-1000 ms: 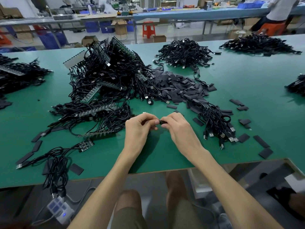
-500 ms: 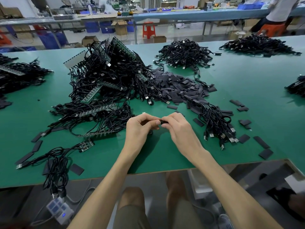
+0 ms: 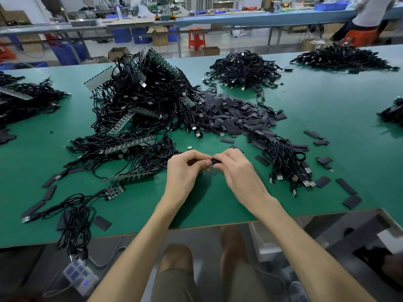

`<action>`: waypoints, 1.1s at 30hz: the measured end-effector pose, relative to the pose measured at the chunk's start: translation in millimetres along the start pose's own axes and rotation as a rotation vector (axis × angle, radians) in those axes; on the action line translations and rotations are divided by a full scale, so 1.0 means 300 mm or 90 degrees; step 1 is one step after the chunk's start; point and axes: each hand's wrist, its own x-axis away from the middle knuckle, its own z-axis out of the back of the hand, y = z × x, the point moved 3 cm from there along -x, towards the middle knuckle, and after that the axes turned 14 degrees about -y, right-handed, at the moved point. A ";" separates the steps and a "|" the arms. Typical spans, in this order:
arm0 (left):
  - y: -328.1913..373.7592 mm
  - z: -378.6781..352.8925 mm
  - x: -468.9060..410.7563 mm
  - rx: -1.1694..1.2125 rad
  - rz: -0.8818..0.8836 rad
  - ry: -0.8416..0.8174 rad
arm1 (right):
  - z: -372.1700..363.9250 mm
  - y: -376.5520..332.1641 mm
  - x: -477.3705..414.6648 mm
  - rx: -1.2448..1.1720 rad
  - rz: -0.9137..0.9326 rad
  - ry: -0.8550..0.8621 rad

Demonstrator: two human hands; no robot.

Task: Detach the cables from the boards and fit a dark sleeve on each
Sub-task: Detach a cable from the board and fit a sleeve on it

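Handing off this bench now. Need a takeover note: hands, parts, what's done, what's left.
Left hand: pinches a thin black cable near its end.
Right hand: pinches a small dark sleeve at the left fingertips; how far on is hidden.
Parts: tangled black cables on green boards are heaped left of centre. A flat dark sleeve pile lies beside them.
Done: likely the loose cable bunch on the right.
Left: this sleeve, then the heap.
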 end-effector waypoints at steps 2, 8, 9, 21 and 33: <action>-0.003 0.001 0.001 -0.002 -0.007 -0.003 | -0.002 -0.002 0.001 0.004 0.004 0.003; 0.000 0.004 0.001 0.016 -0.006 0.020 | -0.003 0.003 -0.003 -0.014 -0.007 0.018; -0.001 0.008 0.002 0.033 -0.003 0.033 | -0.004 0.006 -0.005 -0.026 -0.014 0.021; -0.008 0.024 0.001 0.099 0.025 0.071 | 0.011 0.056 -0.013 -0.189 -0.066 0.094; -0.017 0.022 0.003 0.086 0.043 0.094 | 0.007 0.060 -0.012 -0.248 -0.062 0.084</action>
